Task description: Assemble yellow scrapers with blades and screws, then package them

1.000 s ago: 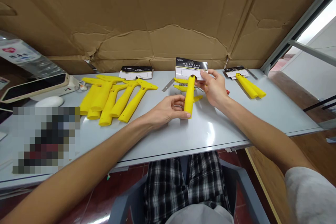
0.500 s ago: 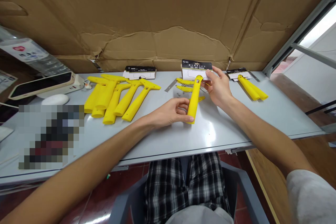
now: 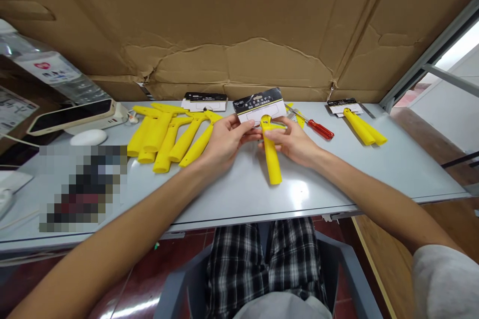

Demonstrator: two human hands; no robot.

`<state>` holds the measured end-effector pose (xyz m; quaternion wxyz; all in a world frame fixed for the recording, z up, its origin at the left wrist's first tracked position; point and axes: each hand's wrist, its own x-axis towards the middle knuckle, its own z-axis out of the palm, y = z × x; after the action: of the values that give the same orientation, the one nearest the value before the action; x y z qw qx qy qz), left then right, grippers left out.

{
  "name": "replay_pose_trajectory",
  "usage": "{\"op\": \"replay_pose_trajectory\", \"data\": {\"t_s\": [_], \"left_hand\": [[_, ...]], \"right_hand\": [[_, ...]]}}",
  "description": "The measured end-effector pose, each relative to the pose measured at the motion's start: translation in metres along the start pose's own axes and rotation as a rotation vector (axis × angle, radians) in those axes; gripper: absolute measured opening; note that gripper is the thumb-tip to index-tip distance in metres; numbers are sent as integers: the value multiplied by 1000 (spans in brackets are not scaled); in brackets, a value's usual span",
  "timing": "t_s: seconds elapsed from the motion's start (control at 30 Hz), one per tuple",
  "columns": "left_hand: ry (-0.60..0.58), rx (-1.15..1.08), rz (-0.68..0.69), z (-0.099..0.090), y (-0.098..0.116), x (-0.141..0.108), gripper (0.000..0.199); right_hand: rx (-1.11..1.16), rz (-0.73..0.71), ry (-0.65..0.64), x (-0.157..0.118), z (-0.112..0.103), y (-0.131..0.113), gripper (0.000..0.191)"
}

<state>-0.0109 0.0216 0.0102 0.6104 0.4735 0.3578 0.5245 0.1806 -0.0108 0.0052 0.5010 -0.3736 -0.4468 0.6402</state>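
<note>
Brown cardboard point(image 3: 224, 15) stands behind a pale, glossy table point(image 3: 232, 199). Near the middle, above the tabletop, the left hand point(image 3: 226, 144) pinches the lower left part of a printed card point(image 3: 256, 103) (black across the top, white below) – thumb in front, fingers behind. The right hand point(image 3: 297, 143) grips a yellow scraper point(image 3: 274, 162) near its head, the handle pointing down toward the person, its upper end against the card's lower edge. Just beyond that hand lies a red-handled screwdriver point(image 3: 321, 130) – more yellow scrapers point(image 3: 161, 144) lie to the left.
</note>
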Motion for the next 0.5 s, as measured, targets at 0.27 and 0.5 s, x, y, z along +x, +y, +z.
{"op": "replay_pose_trajectory", "data": {"t_s": [0.27, 0.5], "left_hand": [[118, 37, -1, -5, 7, 6, 22], [-20, 164, -116, -8, 11, 9, 19]], "right_hand": [[-186, 41, -79, -3, -2, 0, 74], [-183, -138, 204, 11, -22, -17, 44]]}}
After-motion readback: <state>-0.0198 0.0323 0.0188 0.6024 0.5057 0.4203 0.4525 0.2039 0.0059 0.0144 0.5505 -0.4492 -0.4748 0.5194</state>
